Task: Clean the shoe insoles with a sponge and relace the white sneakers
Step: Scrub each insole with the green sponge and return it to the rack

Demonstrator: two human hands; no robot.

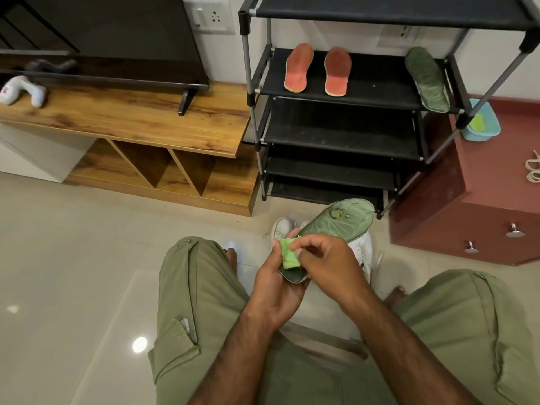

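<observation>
My left hand (274, 285) grips the heel end of a green insole (342, 222) from below, its toe pointing away from me with water drops on it. My right hand (324, 258) pinches a bright green sponge (287, 252) against the insole's heel area. Under the insole, two white sneakers (362, 248) stand on the floor between my knees, mostly hidden. On the black shoe rack (344, 130) lie two orange insoles (298, 68) side by side and a second green insole (426, 78) at the right end of the same shelf.
A maroon cabinet (467, 206) at the right carries a blue tub (482, 121) with a green sponge inside and a coil of white laces (533, 171). A wooden TV unit (131, 121) with a television stands at the left. The floor is pale glossy tile.
</observation>
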